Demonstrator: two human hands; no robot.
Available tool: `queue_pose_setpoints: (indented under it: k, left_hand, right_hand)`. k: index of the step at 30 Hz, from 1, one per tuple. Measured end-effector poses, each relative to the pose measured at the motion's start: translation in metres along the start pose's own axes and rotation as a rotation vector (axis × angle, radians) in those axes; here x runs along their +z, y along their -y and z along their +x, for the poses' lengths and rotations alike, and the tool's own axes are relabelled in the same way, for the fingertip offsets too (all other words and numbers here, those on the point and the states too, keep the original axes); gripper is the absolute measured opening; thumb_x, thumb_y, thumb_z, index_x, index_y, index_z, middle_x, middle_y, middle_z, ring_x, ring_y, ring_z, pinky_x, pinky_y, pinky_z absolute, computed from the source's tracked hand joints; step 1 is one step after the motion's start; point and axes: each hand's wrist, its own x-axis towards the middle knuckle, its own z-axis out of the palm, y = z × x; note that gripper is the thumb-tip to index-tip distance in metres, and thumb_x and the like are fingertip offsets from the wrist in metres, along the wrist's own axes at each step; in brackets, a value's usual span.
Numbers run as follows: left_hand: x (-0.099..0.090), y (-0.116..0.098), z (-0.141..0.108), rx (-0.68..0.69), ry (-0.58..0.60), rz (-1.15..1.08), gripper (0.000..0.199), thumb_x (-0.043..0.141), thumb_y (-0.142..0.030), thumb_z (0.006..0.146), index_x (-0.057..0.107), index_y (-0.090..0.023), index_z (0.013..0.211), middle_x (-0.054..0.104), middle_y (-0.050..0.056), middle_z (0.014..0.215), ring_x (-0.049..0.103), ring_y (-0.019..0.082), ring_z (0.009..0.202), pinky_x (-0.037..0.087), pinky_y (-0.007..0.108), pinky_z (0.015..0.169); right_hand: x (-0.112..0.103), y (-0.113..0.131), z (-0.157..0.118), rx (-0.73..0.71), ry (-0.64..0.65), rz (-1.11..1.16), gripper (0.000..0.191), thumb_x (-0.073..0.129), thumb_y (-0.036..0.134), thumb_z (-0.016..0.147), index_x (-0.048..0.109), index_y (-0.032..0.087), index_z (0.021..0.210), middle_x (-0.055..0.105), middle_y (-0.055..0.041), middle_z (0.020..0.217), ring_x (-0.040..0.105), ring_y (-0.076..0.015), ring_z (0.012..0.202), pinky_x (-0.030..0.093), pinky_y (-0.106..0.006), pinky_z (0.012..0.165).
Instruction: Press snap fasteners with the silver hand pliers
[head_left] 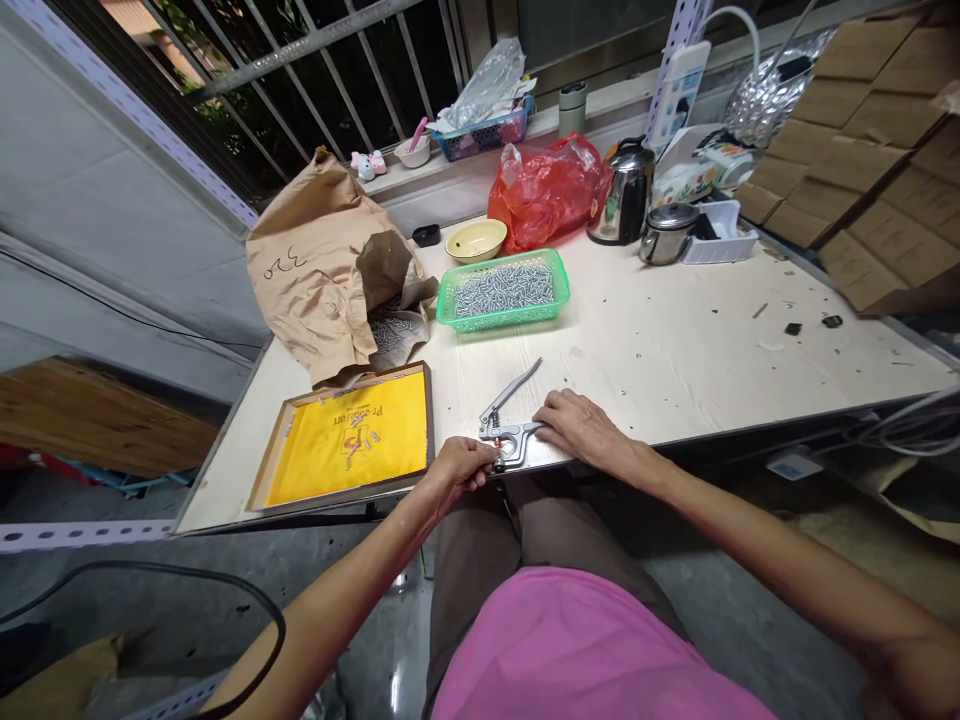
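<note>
A metal hand press [504, 432] with a spring and a long lever lies at the table's front edge. My left hand [454, 472] grips its lower end close to the edge. My right hand [581, 430] rests on the table, its fingers over the tool's short handle. To the left of my hands lies a yellow printed cloth [346, 440] in a wooden frame [337, 497]. A green plastic basket [502, 295] full of small metal pins stands beyond the tool. The hands touch neither.
A crumpled brown paper bag [322, 265] holding more pins lies at the table's left. Behind it are a yellow bowl [475, 240], a red plastic bag [544, 190] and a steel kettle [626, 195]. Flattened cardboard [862, 150] leans at the right.
</note>
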Motion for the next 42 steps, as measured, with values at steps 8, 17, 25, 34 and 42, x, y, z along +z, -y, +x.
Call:
queue_pose_setpoints:
  k: [8, 17, 25, 34, 42]
  left_hand:
    - [0.002, 0.001, -0.004, -0.018, -0.018, -0.028, 0.026, 0.065, -0.027, 0.075, 0.051, -0.014, 0.057, 0.047, -0.006, 0.038, 0.04, 0.004, 0.029, 0.026, 0.016, 0.033]
    - [0.004, 0.001, -0.004, -0.019, -0.035, -0.019, 0.032, 0.072, -0.034, 0.068, 0.05, -0.015, 0.056, 0.047, -0.006, 0.04, 0.04, 0.004, 0.03, 0.027, 0.017, 0.035]
    - [0.013, 0.002, -0.014, 0.524, -0.46, 0.647, 0.022, 0.055, -0.038, 0.085, 0.064, -0.017, 0.085, 0.066, 0.006, 0.082, 0.062, 0.018, 0.078, 0.046, 0.028, 0.068]
    - [0.034, -0.028, 0.015, 0.856, -0.28, 1.113, 0.051, 0.059, -0.028, 0.081, 0.044, -0.016, 0.129, 0.048, 0.013, 0.133, 0.044, 0.027, 0.12, 0.039, 0.039, 0.098]
    - [0.028, -0.056, 0.025, 0.845, -0.187, 1.312, 0.062, 0.065, -0.047, 0.075, 0.049, -0.015, 0.126, 0.057, 0.011, 0.111, 0.049, 0.027, 0.103, 0.044, 0.036, 0.085]
  right_hand:
    - [-0.016, -0.033, 0.05, -0.21, 0.198, -0.056, 0.103, 0.071, 0.064, 0.06, 0.034, 0.008, 0.139, 0.034, -0.0231, 0.142, 0.018, -0.0418, 0.133, 0.021, -0.059, 0.102]
    - [-0.025, -0.024, 0.061, -0.221, 0.229, -0.137, 0.071, 0.07, 0.059, 0.065, 0.056, 0.009, 0.113, 0.053, -0.017, 0.112, 0.044, -0.0304, 0.102, 0.037, -0.043, 0.085]
    - [-0.017, -0.024, 0.045, -0.191, 0.151, -0.056, 0.045, 0.071, 0.046, 0.072, 0.059, 0.014, 0.1, 0.055, -0.0117, 0.103, 0.046, -0.0261, 0.099, 0.037, -0.034, 0.077]
    - [-0.026, -0.025, 0.031, -0.126, 0.186, -0.021, 0.055, 0.07, 0.045, 0.072, 0.053, 0.013, 0.114, 0.054, -0.0133, 0.111, 0.048, -0.0266, 0.101, 0.042, -0.035, 0.076]
    - [-0.036, -0.007, 0.033, -0.021, 0.275, -0.125, 0.05, 0.07, 0.035, 0.075, 0.056, 0.007, 0.115, 0.057, -0.0155, 0.11, 0.049, -0.0287, 0.103, 0.045, -0.035, 0.077]
